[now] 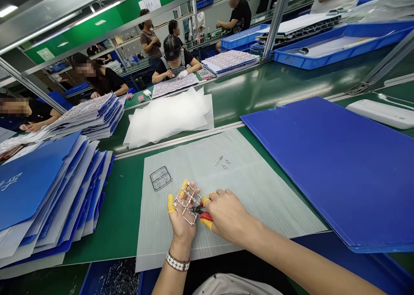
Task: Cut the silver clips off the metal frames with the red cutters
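Observation:
My left hand (181,221), with yellow finger cots on its tips, holds a silver sprue frame (188,203) with small parts across its middle. In my right hand (228,213), also in yellow finger cots, are red-handled side cutters (206,216), their dark jaws at the frame's inner bars. A second sprue frame (161,178), darker grey, lies on the pale sheet (258,191) to the left. Several small silver parts (223,161) lie loose farther up the sheet.
Blue folders and sheets (74,191) are stacked at left; a large blue board (330,165) lies right. White foam sheets (171,116) are beyond. Below, a blue bin (116,277) holds scraps. Several co-workers (176,60) sit or stand across the bench.

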The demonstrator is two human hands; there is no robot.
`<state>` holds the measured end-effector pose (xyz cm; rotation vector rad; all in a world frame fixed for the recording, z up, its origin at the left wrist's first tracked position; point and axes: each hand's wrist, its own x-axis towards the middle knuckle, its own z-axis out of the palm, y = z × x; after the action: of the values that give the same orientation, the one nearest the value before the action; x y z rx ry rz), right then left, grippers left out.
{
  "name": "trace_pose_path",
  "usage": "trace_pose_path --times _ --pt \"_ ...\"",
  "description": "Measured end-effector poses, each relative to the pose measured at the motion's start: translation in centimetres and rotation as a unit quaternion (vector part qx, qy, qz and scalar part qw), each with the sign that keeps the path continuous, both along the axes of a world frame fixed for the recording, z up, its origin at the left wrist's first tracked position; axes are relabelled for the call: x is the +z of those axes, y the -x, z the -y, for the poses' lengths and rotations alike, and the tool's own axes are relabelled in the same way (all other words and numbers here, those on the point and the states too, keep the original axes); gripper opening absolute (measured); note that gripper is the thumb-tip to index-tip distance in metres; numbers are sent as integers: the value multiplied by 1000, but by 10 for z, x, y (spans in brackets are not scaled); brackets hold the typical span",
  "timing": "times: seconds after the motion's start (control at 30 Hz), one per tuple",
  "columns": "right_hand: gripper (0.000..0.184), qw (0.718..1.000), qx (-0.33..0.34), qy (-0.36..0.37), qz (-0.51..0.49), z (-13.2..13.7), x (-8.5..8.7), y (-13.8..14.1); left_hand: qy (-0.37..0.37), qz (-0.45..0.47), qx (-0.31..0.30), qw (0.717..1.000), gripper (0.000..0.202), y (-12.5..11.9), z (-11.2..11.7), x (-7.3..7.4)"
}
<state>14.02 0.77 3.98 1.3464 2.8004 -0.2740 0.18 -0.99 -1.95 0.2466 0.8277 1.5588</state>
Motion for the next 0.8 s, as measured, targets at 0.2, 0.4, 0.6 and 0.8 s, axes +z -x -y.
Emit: trace_pose_path --times 0.2,0.4,0.6,0.8 --pt "25 1000 -2 1 -2 -2 -3 2 -8 -29 14 999 53 -4 2 5" --pt "27 1000 -3 16 -6 -2 -1 2 -10 -70 21 997 53 -6 4 3" --pt "24 1000 2 -6 -2 -2 -2 1 1 -97 30 995 54 -10 5 2" --pt "18 1000 22 9 4 -2 2 3 -7 -81 28 996 54 -7 5 1"
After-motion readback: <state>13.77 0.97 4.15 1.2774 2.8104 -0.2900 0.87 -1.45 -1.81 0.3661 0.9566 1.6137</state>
